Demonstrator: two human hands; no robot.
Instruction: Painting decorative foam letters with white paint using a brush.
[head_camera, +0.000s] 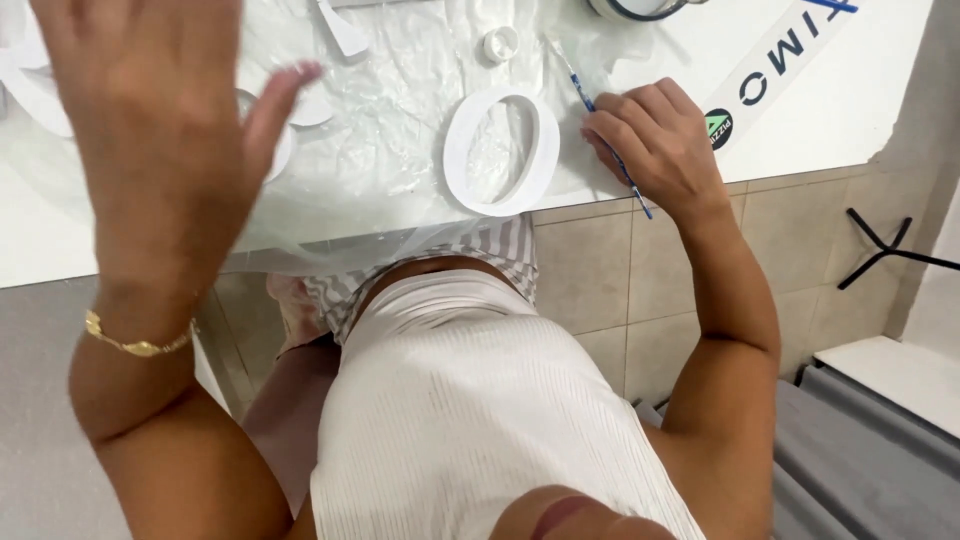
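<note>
right hand (655, 140) gripping paintbrush (600, 120) (blue), white ring (502, 150) beside

**Materials and finishes on the worktable**

Matt white oval ring (500, 150), smooth, possibly foam or plastic. Beneath it, thin clear plastic sheet (400, 120), crinkled and glossy. White table (880, 90), smooth, faintly shiny. Slim paintbrush (610, 150) with glossy blue handle, pinched in right hand (655, 140). Shiny gold-coloured metal chain bracelet (135, 342) at wrist of raised left hand (150, 130). Ribbed white knit cloth top (470, 400). Beige floor tiles (600, 270), matt, smooth.
</note>
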